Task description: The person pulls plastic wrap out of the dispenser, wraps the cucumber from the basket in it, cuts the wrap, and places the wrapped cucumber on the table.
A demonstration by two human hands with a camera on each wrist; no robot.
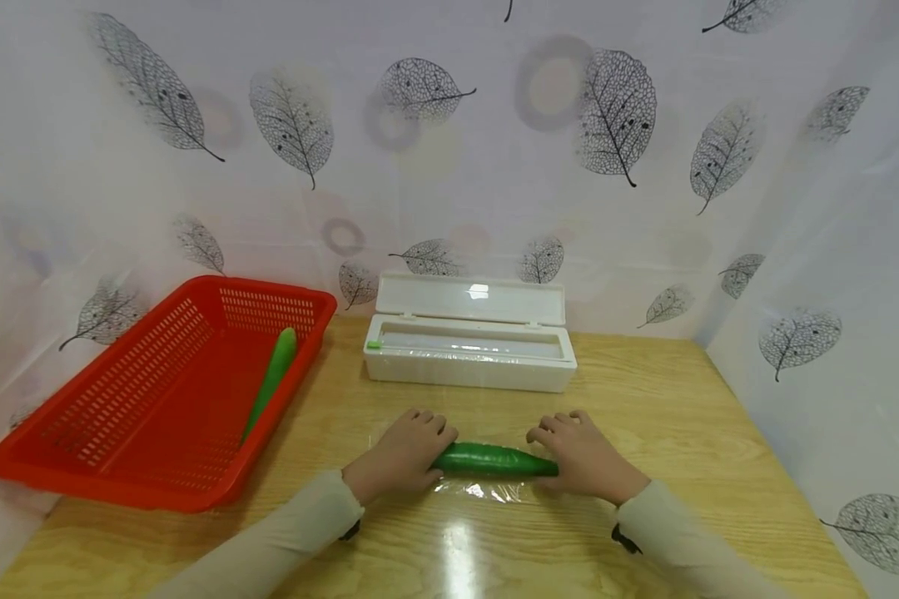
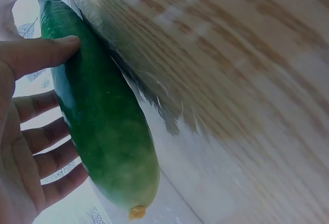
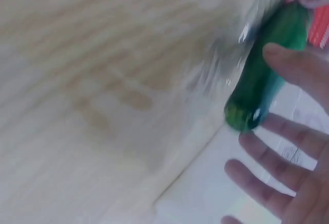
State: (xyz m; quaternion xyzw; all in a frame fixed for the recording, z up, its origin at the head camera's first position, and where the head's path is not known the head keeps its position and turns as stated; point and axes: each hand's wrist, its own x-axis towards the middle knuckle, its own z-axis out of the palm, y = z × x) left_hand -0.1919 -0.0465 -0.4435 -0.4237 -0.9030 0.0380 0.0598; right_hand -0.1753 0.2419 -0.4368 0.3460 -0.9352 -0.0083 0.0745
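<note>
While both hands bracket it on the pale wood-grain table [image 1: 667,399], the long, dark green cucumber [image 1: 490,460] lies crosswise in the head view, with clear, glossy plastic film [image 1: 487,491] showing along its near side. The left hand [image 1: 404,453] covers one end and the right hand [image 1: 584,457] the other, in front of the white rectangular film box [image 1: 468,373], its lid [image 1: 470,299] standing open. Off to the left, a second, lighter green cucumber [image 1: 273,378] leans inside the red slatted plastic basket [image 1: 112,491]. This looks like the wrapping step — the cucumber being rolled up in film — and probably part-way, since loose film lies beside it. In the left wrist view, the thumb lies over the cucumber and the four fingers stand spaced behind it, so the hand holds it between them; its stubby yellowish end [image 2: 137,212] pokes out free. In the right wrist view, the thumb rests on the cucumber and the forefinger touches near its tip, a light pinch, with the other fingers spread clear. The next move seems to call for an even roll by both hands, the film kept taut — otherwise it may bunch or wrinkle.
</note>
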